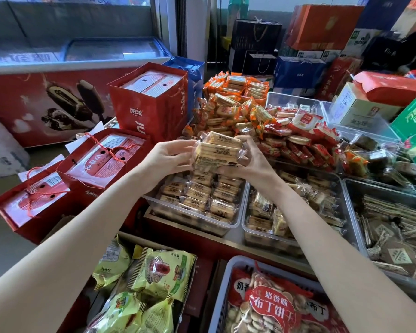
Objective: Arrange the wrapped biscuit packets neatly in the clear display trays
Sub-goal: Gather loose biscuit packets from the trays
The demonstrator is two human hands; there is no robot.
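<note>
Both hands hold stack of biscuit packets [217, 152] above clear tray [235, 223] on bench: left hand [168, 159] grip curled on left end, right hand [247, 162] on right end. Likely light, film slippery, biscuits brittle; squeeze ends gently, support underneath

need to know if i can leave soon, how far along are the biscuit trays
Partly done. The near-left clear tray already holds tidy rows of packets. In hand: left hand and right hand hold a small stack of biscuit packets above it. Left: the middle clear tray is still jumbled.
</note>
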